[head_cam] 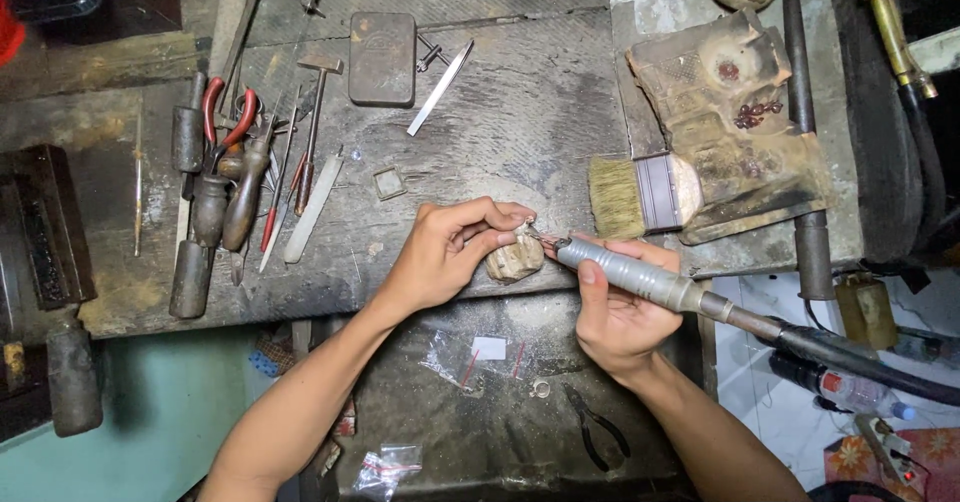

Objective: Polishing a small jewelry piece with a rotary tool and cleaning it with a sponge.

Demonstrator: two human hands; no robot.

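**Fine grinding at a scarred jeweller's bench**

A dark, scored wooden workbench (520,112) fills the view, its front edge cut back above a black catch-tray (500,402) that holds small plastic bags and a pair of black pliers (598,430). On the left lies a row of wooden-handled gravers and files (225,202) beside red-handled cutters (225,112); a flat dark metal block (382,59) and a straw-bristled brush with a metal ferrule (635,195) sit further back.

The left hand (445,252) is closed in a pinch, thumb and fingers pressing a tiny metal piece (527,228) down onto a worn, pale wooden bench peg (515,259) at the bench edge. The piece is too small to make out clearly; it reads as a thin, dull bit of metal. The right hand (620,312) is wrapped around a silver, ribbed rotary handpiece (630,274) on a black flexible hose (860,357), its fine tip touching or just beside the piece.

This looks like the grinding or drilling step itself, mid-work. Judging from the grip, any further pass calls for a steady pinch, light pressure and a tip kept clear of the fingertips (515,224).
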